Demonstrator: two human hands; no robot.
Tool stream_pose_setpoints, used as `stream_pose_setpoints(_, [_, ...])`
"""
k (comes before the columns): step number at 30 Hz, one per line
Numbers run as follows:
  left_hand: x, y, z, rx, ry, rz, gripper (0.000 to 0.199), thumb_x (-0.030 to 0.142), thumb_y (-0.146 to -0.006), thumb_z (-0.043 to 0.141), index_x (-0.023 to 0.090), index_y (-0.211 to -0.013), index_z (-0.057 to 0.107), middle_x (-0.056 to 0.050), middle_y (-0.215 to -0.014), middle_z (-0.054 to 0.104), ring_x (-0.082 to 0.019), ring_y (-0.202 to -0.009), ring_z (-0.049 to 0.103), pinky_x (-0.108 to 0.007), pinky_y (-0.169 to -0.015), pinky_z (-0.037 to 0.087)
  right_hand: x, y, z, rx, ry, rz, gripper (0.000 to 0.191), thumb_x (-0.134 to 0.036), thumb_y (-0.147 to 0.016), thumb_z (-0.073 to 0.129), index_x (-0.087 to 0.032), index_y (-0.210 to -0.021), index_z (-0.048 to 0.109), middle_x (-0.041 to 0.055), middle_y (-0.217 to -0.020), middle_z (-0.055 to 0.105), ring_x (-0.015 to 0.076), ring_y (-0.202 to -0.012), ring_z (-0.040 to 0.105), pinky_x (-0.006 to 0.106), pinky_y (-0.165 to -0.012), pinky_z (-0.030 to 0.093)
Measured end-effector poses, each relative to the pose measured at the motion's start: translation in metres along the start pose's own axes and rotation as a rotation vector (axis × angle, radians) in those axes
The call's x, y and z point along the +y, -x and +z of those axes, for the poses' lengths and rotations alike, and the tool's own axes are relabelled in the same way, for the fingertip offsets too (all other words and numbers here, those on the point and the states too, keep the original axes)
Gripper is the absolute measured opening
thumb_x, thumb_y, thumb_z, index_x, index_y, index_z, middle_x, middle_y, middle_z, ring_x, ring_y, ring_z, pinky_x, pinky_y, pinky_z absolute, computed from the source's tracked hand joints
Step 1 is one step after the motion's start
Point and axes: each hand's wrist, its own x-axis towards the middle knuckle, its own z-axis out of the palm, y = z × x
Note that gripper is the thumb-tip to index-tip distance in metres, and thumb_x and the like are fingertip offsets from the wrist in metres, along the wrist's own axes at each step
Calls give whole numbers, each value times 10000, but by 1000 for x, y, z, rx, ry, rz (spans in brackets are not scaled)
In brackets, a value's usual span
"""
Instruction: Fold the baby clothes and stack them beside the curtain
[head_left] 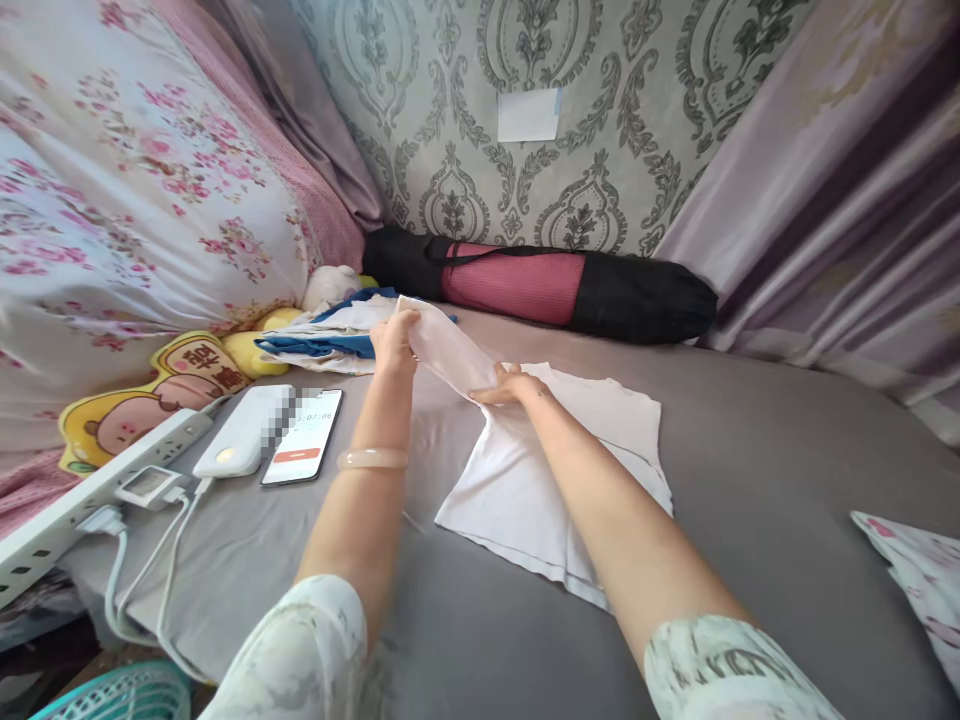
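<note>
A white shirt lies on the grey bed sheet, its body spread out and one sleeve lifted toward the upper left. My left hand is closed on the end of that sleeve. Near where the sleeve joins the body, my right hand grips the fabric between thumb and fingers. The sleeve stretches between both hands, slightly raised. My right forearm passes over the shirt and hides part of it. Just behind my left hand sits a stack of folded clothes, white and blue.
A long black and pink bag lies along the wall. To the left are a phone, a white power bank, a power strip with cables and a yellow plush. Printed fabric lies at right, a teal basket at lower left.
</note>
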Motion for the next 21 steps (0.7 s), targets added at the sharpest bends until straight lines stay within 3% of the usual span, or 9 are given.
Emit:
stream_pose_setpoints(4, [2, 33, 13, 99, 204, -82, 136, 130, -642, 634, 164, -761, 579, 13, -679, 597, -165, -751, 654, -259, -671, 557, 0, -1, 3, 18, 0, -4, 1118, -730, -689, 642, -220, -1558, 160, 173, -1614, 90, 366, -1436, 234, 483, -1128, 255])
stream_pose_setpoints(6, [6, 47, 17, 93, 264, -98, 118, 111, -663, 630, 163, -751, 572, 16, -682, 597, -156, -764, 650, -248, -683, 548, 8, 0, 4, 40, -59, -51, 1123, -717, -673, 668, -221, -1554, 178, 173, -1611, 102, 369, -1438, 226, 496, -1135, 245])
stream_pose_setpoints(8, [10, 58, 21, 59, 297, -112, 108, 119, -681, 630, 159, -756, 564, 21, -682, 590, -150, -755, 645, -244, -680, 537, 19, 1, 6, 79, -205, -124, 1069, -681, -687, 685, -211, -1536, 237, 180, -1582, 212, 359, -1417, 280, 494, -1126, 269])
stream_pose_setpoints(10, [13, 67, 26, -7, 296, -107, 104, 163, -702, 638, 160, -761, 552, 27, -681, 577, -144, -736, 638, -242, -672, 523, 31, 4, 8, 154, -458, -163, 897, -612, -762, 660, -198, -1489, 336, 168, -1461, 435, 310, -1325, 437, 458, -1084, 346])
stream_pose_setpoints(12, [11, 76, 33, -112, 271, -80, 136, 240, -728, 648, 165, -765, 542, 32, -684, 564, -139, -726, 631, -240, -672, 510, 43, 10, 10, 260, -773, -119, 610, -507, -873, 580, -191, -1382, 465, 124, -1248, 618, 238, -1124, 600, 408, -989, 448])
stream_pose_setpoints(15, [4, 94, 46, -270, 197, -37, 178, 330, -782, 622, 174, -796, 535, 37, -696, 549, -128, -723, 619, -225, -676, 494, 63, 24, 13, 317, -1249, 8, 322, -388, -970, 445, -162, -1151, 584, 105, -1032, 689, 177, -868, 668, 336, -817, 534])
stream_pose_setpoints(18, [-5, 121, 58, -409, 81, 15, 167, 342, -855, 548, 175, -862, 547, 19, -734, 570, -132, -743, 620, -225, -688, 495, 83, 42, 15, 169, -1611, 17, 345, -377, -1004, 344, -135, -1052, 585, 137, -959, 692, 184, -822, 683, 311, -745, 548])
stream_pose_setpoints(21, [-10, 151, 63, -597, -78, 69, 257, 398, -908, 503, 174, -996, 592, -37, -886, 650, -177, -869, 651, -267, -763, 511, 100, 56, 17, 48, -1754, -25, 481, -460, -1001, 239, -120, -1061, 573, 177, -948, 694, 241, -866, 694, 387, -778, 550])
